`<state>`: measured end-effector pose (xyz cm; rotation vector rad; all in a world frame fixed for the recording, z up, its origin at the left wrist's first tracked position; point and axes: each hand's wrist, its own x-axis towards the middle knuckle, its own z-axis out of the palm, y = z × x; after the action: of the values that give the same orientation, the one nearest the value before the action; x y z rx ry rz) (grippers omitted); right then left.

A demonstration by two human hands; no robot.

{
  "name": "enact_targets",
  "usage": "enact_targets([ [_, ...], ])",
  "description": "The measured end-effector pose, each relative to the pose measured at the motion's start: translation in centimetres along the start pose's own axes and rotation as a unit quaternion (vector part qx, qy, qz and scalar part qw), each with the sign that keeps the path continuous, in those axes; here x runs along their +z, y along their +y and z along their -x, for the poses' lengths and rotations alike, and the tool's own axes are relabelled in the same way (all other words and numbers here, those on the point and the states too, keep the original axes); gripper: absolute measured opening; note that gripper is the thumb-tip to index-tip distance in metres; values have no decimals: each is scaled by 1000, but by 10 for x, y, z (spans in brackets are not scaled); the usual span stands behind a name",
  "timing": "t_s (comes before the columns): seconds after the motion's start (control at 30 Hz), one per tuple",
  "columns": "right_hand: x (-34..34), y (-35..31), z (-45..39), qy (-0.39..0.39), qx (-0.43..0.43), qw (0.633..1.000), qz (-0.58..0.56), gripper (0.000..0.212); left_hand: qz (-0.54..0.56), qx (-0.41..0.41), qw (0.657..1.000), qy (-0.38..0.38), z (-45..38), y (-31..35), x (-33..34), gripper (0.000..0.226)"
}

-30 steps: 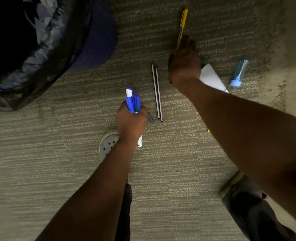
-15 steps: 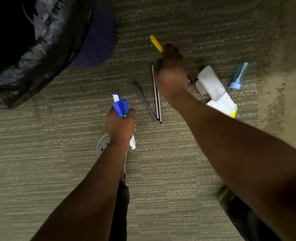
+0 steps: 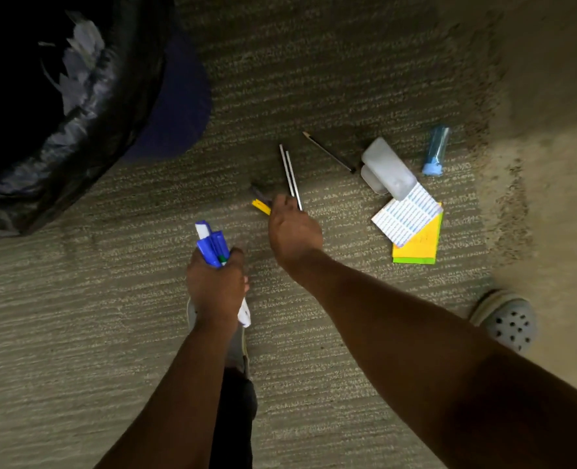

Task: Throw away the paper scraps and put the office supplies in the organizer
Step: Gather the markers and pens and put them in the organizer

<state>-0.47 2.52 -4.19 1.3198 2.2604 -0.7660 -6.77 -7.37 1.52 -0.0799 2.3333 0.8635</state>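
Observation:
My left hand (image 3: 216,289) is shut on a bunch of blue-capped markers (image 3: 211,243) that stick up out of the fist. My right hand (image 3: 293,231) holds a yellow pen (image 3: 260,207) low over the carpet, with its fingertips at a dark grey pen (image 3: 259,192) lying there. Two thin black-and-white sticks (image 3: 290,175) lie side by side just above that hand. A dark pencil (image 3: 327,152) lies further right. Beyond it are a translucent plastic case (image 3: 388,169), a lined white notepad (image 3: 407,214) on yellow sticky notes (image 3: 419,247), and a blue tube (image 3: 435,151).
A large bin lined with a black bag (image 3: 87,106) fills the upper left, with pale scraps inside. A dark blue round shape (image 3: 179,106) lies beside it. My shoes (image 3: 508,319) stand on the grey carpet. A lighter floor strip runs along the right.
My right hand picked up the yellow pen from the far carpet and drew it back toward me, down to the dark grey pen. The case and notepad came into view. My left hand stayed shut.

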Motion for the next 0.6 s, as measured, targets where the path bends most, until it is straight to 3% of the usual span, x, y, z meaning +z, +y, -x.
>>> enact_targets([
  [0.13,1,0,4,-33,-25,999,13,34,-3,-13,1000,-18,11,-2,-12,26],
  [0.27,-30,-4,48,-35,53,980,-191,37,3,-28,999,-27,32,11,-29,25],
  [0.4,-79,7,137,-29,104,941,-322,38,64,-95,986,-122,102,28,-50,17],
  [0.5,-120,27,190,-82,124,901,-407,20,108,-133,960,-223,162,54,-70,12],
  [0.6,-181,39,231,-133,144,811,-551,13,168,-138,931,-294,215,103,-86,25],
])
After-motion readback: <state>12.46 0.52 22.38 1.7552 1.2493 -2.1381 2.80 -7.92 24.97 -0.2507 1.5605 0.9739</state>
